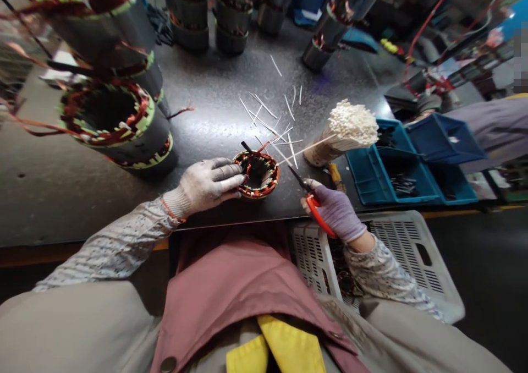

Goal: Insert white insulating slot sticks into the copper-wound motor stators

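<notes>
A small motor stator (256, 192) with red-brown copper windings stands upright near the table's front edge. My left hand (212, 183), in a whitish glove, grips its left rim with the fingers laid over the edge. In my right hand (335, 209), in a purple glove with bare fingertips, are red-handled scissors (317, 214). Their dark blades point up and left, close to the stator's right side. A long thin white strip (307, 151) slants from the stator's right rim toward a bundle of white strips (352, 125); its fixed end is unclear.
Loose white pieces (268, 121) lie scattered behind the stator. Large stators (136, 131) stand at the left, and more stacks (187, 18) at the back. Blue bins (367, 175) hold dark parts at the right. A white plastic crate (412, 252) sits below the table edge.
</notes>
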### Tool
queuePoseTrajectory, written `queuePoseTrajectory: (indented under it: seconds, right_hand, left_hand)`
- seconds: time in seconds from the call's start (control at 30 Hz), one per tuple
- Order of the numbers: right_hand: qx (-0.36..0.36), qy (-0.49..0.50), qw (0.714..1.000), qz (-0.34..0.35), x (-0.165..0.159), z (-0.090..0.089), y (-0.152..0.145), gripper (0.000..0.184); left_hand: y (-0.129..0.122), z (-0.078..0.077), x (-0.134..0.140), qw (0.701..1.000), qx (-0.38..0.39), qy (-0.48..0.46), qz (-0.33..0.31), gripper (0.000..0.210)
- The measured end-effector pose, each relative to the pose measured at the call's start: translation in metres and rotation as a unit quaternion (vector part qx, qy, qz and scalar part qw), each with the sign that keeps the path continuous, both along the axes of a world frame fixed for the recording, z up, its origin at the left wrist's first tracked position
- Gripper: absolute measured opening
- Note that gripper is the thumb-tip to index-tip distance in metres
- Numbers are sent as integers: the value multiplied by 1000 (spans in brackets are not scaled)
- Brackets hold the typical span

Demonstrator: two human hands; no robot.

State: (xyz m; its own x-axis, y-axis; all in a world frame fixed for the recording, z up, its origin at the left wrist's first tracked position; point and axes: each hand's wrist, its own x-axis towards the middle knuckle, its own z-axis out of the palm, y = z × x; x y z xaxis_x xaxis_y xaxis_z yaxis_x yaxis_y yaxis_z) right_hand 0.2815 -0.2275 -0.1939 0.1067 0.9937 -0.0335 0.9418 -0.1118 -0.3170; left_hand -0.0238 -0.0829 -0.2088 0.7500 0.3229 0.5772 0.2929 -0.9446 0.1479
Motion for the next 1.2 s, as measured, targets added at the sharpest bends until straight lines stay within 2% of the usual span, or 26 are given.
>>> queuePoseTrajectory:
  seconds: [0.23, 0.53, 0.6, 0.73, 0.8, 0.87, 0.93, 1.0, 1.03, 1.1, 1.13, 1.2]
  right_hand:
    - [8, 26, 1000, 11, -11, 2, 25, 57]
    - [6, 64, 998, -23, -9, -11, 20, 48]
    - [-14, 35, 998, -43, -4, -14, 25, 48]
    - [-117, -99, 985, -80, 12, -9, 39, 51]
    - [-125, -170, 975, -74, 17, -2, 44, 59]
    - [-46, -219, 974, -31, 14, 6, 43, 62]
    - [92, -229, 967, 64, -2, 14, 38, 57]
    - [192, -206, 939, 197, -29, 22, 35, 54]
    - [203, -193, 924, 258, -46, 25, 36, 54]
    - [160, -181, 912, 331, -76, 28, 44, 57]
    - [124, -181, 915, 339, -88, 29, 51, 58]
    - [67, -185, 928, 316, -103, 27, 65, 61]
  left_hand:
    - [3, -2, -1, 999, -21, 34, 11, 28]
    - [7, -7, -2, 998, 1, -46, -36, 27]
    - [8, -9, 2, 999, -8, -35, -32, 27]
    - [-1, -6, 5, 1000, 16, 18, -3, 31]
    - [-11, 5, -4, 996, 74, 37, 23, 32]
    - [-20, 24, -22, 985, 134, 50, 92, 36]
    - [-24, 49, -43, 962, 138, 62, 227, 51]
    - [-18, 74, -62, 921, 70, 92, 372, 72]
    - [-11, 85, -68, 897, 22, 118, 426, 81]
    - [5, 102, -75, 861, -66, 174, 474, 90]
    - [11, 107, -77, 851, -96, 192, 479, 89]
    - [16, 115, -78, 852, -120, 191, 472, 82]
